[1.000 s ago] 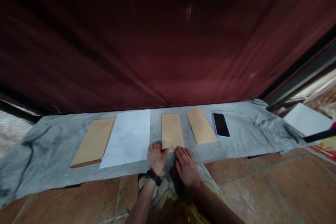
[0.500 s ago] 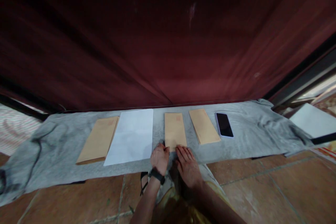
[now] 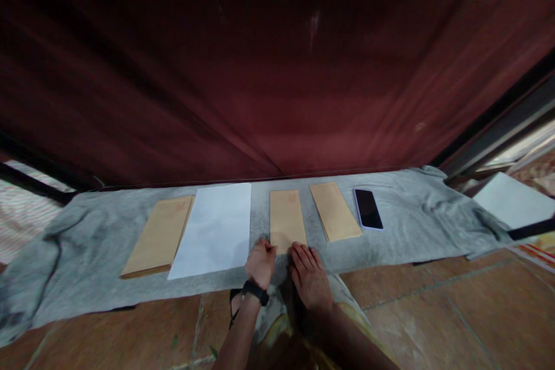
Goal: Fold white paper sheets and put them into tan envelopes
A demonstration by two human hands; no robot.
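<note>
A brown paper envelope (image 3: 287, 214) lies flat and lengthwise in front of me, a small reddish print near its far right corner. My left hand (image 3: 261, 263), with a black watch on the wrist, is at its near left corner, fingers curled and thumb against the paper. My right hand (image 3: 311, 278) rests flat on the near right corner, fingers stretched out. To the left lie a white sheet of paper (image 3: 212, 228) and a stack of brown envelopes (image 3: 158, 235). More brown envelopes (image 3: 335, 212) lie slightly fanned to the right.
A phone (image 3: 368, 208) with a dark screen and pale case lies right of the envelopes. Grey cloth (image 3: 416, 219) covers the narrow work surface, wrinkled at both ends. A dark red sheet (image 3: 277, 98) rises behind it. A white-topped object (image 3: 515, 199) stands far right, above the tiled floor (image 3: 433, 300).
My left thumb has shifted from the near edge of the envelope toward its left corner. My right hand stays flat on it. The whole view has tilted slightly.
</note>
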